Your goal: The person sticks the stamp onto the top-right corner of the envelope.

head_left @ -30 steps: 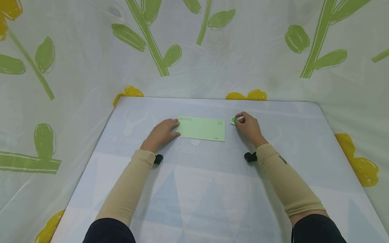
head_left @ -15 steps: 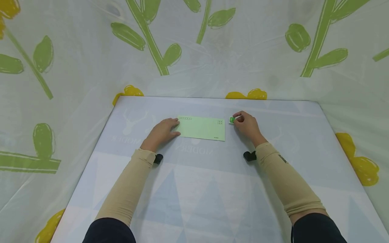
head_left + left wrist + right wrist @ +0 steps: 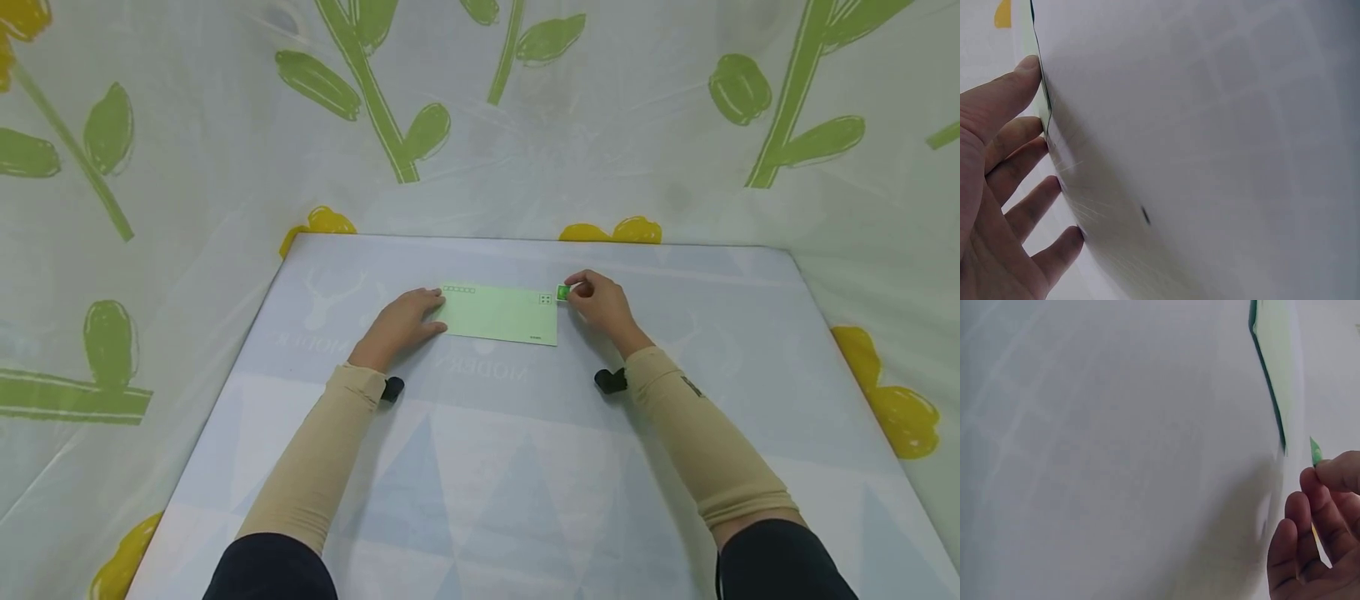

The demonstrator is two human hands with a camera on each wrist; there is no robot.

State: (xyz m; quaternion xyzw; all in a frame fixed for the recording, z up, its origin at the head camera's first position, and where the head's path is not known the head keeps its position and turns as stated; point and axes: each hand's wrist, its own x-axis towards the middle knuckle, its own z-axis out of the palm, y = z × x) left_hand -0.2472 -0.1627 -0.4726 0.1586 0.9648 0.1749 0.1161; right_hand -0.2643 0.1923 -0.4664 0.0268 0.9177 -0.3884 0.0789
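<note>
A pale green envelope (image 3: pixel 498 315) lies flat on the table, with a row of small boxes printed at its upper left and a stamp square at its upper right. My left hand (image 3: pixel 405 323) rests on the envelope's left end, thumb and fingers spread apart, the fingertips right at its edge. In the left wrist view the thumb (image 3: pixel 1027 65) touches the envelope's margin. Just off the envelope's upper right corner, my right hand (image 3: pixel 600 304) pinches a small green postage stamp (image 3: pixel 562 292) between thumb and index finger. The fingers cover part of the stamp.
The table (image 3: pixel 480 467) has a pale cloth with blue triangles and faint lettering. Behind it hangs a white curtain (image 3: pixel 600 158) printed with green leaves and yellow flowers. A black wrist mount (image 3: pixel 611 381) sticks out inward from the right wrist, close over the cloth.
My right hand has moved left with the stamp, closing the gap to the envelope's upper right corner. The left hand and the envelope stay in place.
</note>
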